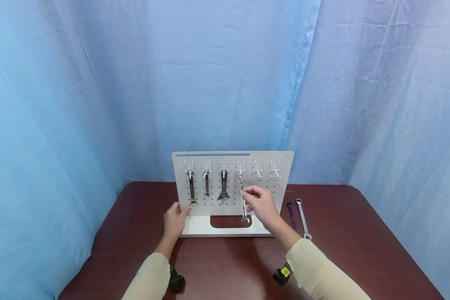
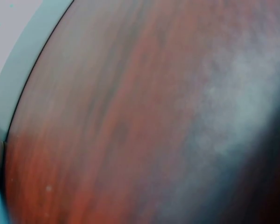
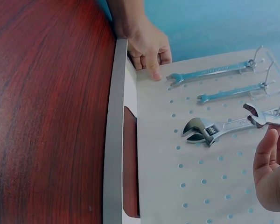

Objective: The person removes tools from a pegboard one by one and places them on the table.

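The right hand [image 1: 263, 205] pinches a wrench [image 1: 243, 208] mid-shaft between its fingers [image 1: 253, 189], the left hand [image 1: 174, 221] gripping the pegboard [image 1: 232, 183].

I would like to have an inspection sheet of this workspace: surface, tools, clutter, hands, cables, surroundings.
Surface: dark red wood-grain table, bearing a white perforated pegboard.
Job's things: a long silver metal wrench, a short silver metal wrench and a silver adjustable wrench hang on the pegboard; a slim purple wrench and a silver ring-and-open-end wrench lie right of it.
Clutter: nothing seen.
Hands: left hand grips the pegboard's left edge; right hand pinches a shiny silver combination wrench, whether already hooked is unclear.
Cables: nothing seen.
Surroundings: light blue fabric curtains behind and on both sides.
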Available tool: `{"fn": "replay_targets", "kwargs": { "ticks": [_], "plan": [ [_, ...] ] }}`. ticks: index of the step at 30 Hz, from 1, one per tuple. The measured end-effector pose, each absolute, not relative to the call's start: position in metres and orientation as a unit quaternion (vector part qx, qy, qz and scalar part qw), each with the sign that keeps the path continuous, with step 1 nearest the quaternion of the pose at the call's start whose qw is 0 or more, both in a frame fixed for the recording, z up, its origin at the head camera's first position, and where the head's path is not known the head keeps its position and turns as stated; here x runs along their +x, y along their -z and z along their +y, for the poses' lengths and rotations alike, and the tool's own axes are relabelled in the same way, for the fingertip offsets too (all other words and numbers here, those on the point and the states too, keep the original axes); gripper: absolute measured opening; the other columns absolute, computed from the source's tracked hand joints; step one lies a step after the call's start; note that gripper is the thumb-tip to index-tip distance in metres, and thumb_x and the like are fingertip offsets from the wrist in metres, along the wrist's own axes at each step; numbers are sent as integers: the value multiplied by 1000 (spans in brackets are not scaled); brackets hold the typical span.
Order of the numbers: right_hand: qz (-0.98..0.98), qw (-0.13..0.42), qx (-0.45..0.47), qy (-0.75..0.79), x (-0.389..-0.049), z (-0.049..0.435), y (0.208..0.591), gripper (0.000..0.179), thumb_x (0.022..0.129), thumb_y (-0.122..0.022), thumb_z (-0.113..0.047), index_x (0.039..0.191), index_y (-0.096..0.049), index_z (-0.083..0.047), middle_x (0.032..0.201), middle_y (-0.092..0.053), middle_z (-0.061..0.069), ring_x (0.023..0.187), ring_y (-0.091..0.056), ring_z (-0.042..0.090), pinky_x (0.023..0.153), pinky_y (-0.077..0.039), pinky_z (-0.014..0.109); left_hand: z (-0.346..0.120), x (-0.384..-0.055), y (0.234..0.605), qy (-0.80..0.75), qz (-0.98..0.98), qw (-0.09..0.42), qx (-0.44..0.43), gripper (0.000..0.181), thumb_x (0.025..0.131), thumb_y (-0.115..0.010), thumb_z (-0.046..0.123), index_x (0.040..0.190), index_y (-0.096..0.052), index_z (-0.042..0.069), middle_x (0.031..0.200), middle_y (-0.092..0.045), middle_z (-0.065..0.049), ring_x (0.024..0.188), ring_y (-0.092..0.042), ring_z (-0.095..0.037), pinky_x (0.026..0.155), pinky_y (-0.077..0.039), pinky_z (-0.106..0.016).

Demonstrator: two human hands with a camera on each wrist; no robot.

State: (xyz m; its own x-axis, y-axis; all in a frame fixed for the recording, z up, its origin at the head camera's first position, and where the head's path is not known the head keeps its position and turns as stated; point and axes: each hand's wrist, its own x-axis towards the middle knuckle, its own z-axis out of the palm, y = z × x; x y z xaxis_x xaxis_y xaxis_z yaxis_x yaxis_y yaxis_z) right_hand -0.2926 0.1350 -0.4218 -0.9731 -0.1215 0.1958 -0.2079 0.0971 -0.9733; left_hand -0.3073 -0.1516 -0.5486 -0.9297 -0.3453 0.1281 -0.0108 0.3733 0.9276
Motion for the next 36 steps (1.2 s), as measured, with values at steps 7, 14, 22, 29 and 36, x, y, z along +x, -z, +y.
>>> {"fn": "replay_targets", "kwargs": {
  "ticks": [7, 14, 22, 29, 36],
  "plan": [
    [-738, 36, 104, -666, -288, 133, 418, 20, 95, -66, -5, 105, -67, 12, 83, -62, 6, 69, -57, 14, 55, -53, 24, -154, -308, 550, 548, -816, 148, 111, 26, 98, -69, 19, 120, -64, 6, 125, -68, -17, 120, -63, -30, 95, -54, -48],
    [-739, 37, 103, -665, -282, 135, 415, 17, 95, -66, -6, 102, -67, 9, 83, -63, 7, 68, -56, 13, 57, -52, 23, -154, -307, 551, 548, -816, 146, 114, 27, 98, -69, 19, 120, -64, 6, 126, -67, -17, 121, -62, -30, 95, -53, -48],
    [-728, 76, 119, -671, -272, 162, 405, 13, 94, -65, -1, 97, -63, 11, 75, -60, 4, 60, -55, 13, 57, -51, 24, -152, -309, 551, 555, -812, 146, 111, 26, 98, -69, 18, 120, -64, 5, 128, -66, -18, 123, -61, -31, 98, -52, -47],
    [-733, 113, 77, -666, -272, 219, 408, 13, 95, -63, 1, 97, -62, 14, 73, -60, 1, 59, -55, 10, 55, -52, 23, -152, -309, 551, 557, -810, 150, 111, 27, 98, -69, 18, 120, -64, 5, 128, -66, -18, 123, -61, -30, 97, -52, -47],
    [-780, 72, -28, -622, -292, 297, 430, 15, 101, -60, -12, 104, -66, 1, 81, -63, -2, 67, -56, 9, 61, -54, 26, -151, -309, 550, 548, -814, 156, 107, 26, 98, -70, 19, 120, -65, 6, 126, -68, -16, 121, -62, -30, 96, -53, -48]
  ]
}}
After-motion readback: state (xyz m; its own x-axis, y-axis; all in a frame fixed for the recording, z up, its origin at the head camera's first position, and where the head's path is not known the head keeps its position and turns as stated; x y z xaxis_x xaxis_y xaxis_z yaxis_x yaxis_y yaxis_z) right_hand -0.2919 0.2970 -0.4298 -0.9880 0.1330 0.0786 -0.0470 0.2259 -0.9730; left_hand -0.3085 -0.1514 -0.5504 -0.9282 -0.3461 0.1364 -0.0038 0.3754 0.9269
